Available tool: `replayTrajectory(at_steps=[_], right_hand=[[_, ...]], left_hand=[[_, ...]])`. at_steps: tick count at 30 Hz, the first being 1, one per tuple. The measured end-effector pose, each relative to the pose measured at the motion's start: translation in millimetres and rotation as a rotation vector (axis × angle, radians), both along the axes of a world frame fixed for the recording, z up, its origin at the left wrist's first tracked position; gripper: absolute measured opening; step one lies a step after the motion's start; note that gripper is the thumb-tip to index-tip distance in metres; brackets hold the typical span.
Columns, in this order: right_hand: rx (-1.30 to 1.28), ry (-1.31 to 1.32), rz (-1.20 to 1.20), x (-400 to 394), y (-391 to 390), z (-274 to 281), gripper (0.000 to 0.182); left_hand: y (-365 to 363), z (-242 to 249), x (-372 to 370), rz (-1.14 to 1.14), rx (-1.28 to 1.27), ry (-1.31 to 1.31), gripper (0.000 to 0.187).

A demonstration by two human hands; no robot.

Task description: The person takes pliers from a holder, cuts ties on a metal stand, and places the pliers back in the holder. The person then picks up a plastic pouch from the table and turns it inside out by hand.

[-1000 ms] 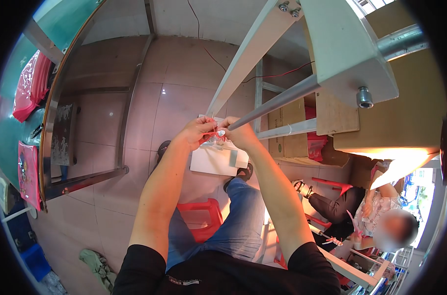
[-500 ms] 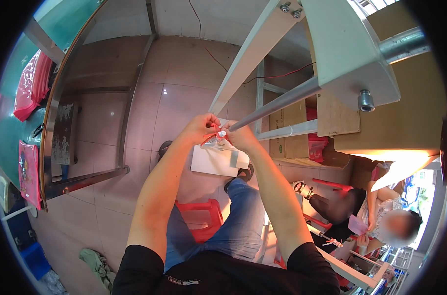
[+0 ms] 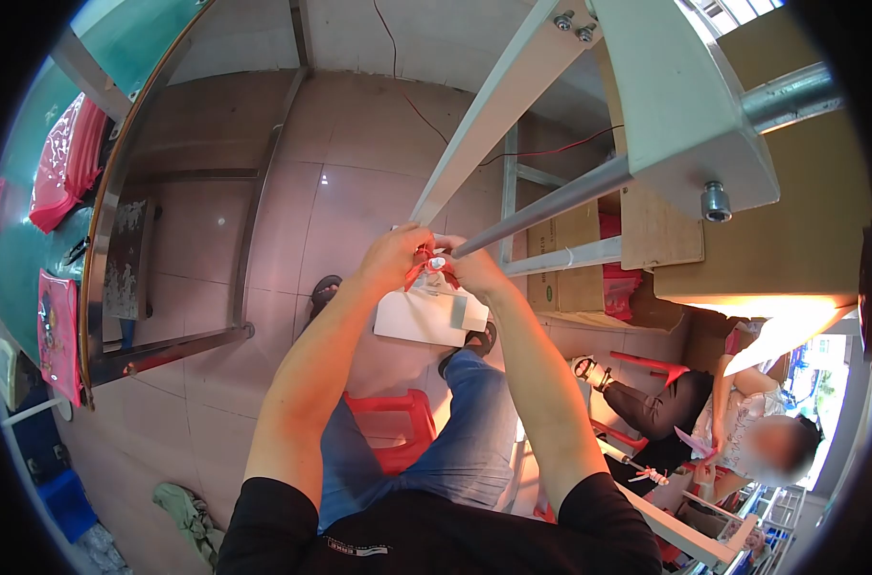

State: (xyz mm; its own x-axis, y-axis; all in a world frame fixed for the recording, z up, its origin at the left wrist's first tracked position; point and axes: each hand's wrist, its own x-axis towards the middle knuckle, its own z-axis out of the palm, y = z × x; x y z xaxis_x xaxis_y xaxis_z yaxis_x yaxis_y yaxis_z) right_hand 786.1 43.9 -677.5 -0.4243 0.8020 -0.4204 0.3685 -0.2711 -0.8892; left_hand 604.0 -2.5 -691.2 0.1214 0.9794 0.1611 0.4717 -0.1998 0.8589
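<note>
The beam (image 3: pixel 508 105) slants down beyond the rod (image 3: pixel 551 206), and the white block (image 3: pixel 422 316) sits below the rod's lower end. The left hand (image 3: pixel 395 257), left of that end, is pinched on the red strips (image 3: pixel 417 273). The right hand (image 3: pixel 474 271) is curled by the rod's end; its fingertips are hidden, so I cannot tell what it grips. The red strips hang just left of the rod's end, beside or around a small white piece (image 3: pixel 437 264); which, I cannot tell. Good handling likely calls for a steady right hand, even tension from the left, and strips laid flat, untwisted
</note>
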Motion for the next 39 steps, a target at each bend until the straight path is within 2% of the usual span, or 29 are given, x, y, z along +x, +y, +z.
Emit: replayTrajectory(at_steps=[2, 6, 8, 9, 11, 15, 16, 18, 19, 20, 21, 22, 23, 24, 26, 27, 28, 29, 30, 32, 37, 39], right_hand=[[-0.147, -0.044, 0.078, 2.9, 5.2, -10.3, 0.012], [-0.041, -0.141, 0.094, 1.6, 6.3, -16.4, 0.012], [0.324, -0.207, 0.192, 10.0, 10.4, -46.3, 0.012], [0.324, -0.209, 0.191, 11.0, 7.1, -35.4, 0.012], [0.754, -0.472, 0.246, 11.0, -5.1, 1.4, 0.014], [0.791, -0.533, 0.310, 28.8, -16.6, -2.7, 0.013], [0.738, -0.476, 0.228, 27.1, -16.7, -3.5, 0.012], [0.670, -0.427, 0.143, 29.1, -21.4, -14.1, 0.011], [0.565, -0.309, 0.050, 28.5, -21.2, -22.8, 0.009], [0.455, -0.190, -0.041, 29.0, -23.1, -31.4, 0.008], [0.451, -0.190, -0.037, 27.0, -25.0, -31.9, 0.008], [0.204, -0.026, -0.160, 24.6, -24.9, -31.6, 0.008], [-0.040, 0.139, -0.280, 21.3, -22.1, -30.6, 0.009], [-0.037, 0.141, -0.278, 17.2, -20.2, -28.6, 0.009], [-0.325, 0.474, -0.441, 10.6, -22.5, -26.7, 0.006], [-0.329, 0.471, -0.439, 5.1, -24.8, -22.4, 0.006], [-0.382, 0.576, -0.513, -1.1, -26.5, -16.7, 0.009], [-0.432, 0.683, -0.586, -6.1, -25.6, -12.4, 0.012], [-0.432, 0.680, -0.586, -5.7, -25.0, -21.3, 0.012], [-0.483, 0.756, -0.479, -3.1, -18.5, -47.3, 0.011], [-0.379, 0.505, -0.445, -3.7, -16.8, -30.7, 0.009], [-0.339, 0.446, -0.440, -1.9, -15.5, -30.2, 0.010]], left_hand=[[-2.1, -0.5, 1.2, 0.017, 0.010, -0.009, 0.020], [-4.3, -4.3, 2.4, 0.051, 0.039, -0.027, 0.018], [-6.8, -11.1, 2.4, 0.070, -0.012, -0.012, 0.014], [-8.0, -13.4, 2.0, 0.090, -0.060, 0.004, 0.010], [-17.4, -13.0, -1.6, 0.131, -0.084, 0.014, 0.011], [-45.6, -28.4, -6.0, 0.215, -0.113, 0.126, 0.013], [-43.1, -37.1, -7.9, 0.217, -0.100, 0.131, 0.013], [-46.4, -46.7, -3.1, 0.264, -0.404, -0.358, 0.018], [-44.9, -45.8, -2.4, 0.266, -0.406, -0.361, 0.018], [-43.5, -45.3, -1.5, 0.333, -0.493, -0.552, 0.020], [-43.3, -42.1, 0.9, 0.402, -0.577, -0.743, 0.022], [-44.2, -41.8, 5.9, 0.406, -0.578, -0.743, 0.022], [-42.7, -40.8, 11.5, 0.384, -0.574, -0.993, 0.022], [-40.5, -38.3, 15.6, 0.354, -0.565, -1.242, 0.021], [-36.5, -35.7, 18.7, 0.330, -0.571, -1.333, 0.019], [-36.7, -35.2, 19.2, 0.307, -0.574, -1.424, 0.018], [-38.0, -36.6, 19.7, 0.312, -0.573, -1.427, 0.018], [-36.8, -37.8, 19.9, 0.288, -0.579, -1.556, 0.017], [-36.7, -38.9, 21.7, 0.260, -0.590, -1.685, 0.016], [-34.8, -31.5, 28.0, 0.311, -0.578, -1.732, 0.019], [-36.7, -44.7, 34.7, 0.379, -0.574, -1.821, 0.020], [-33.7, -46.5, 33.8, 0.373, -0.578, -1.720, 0.019]])
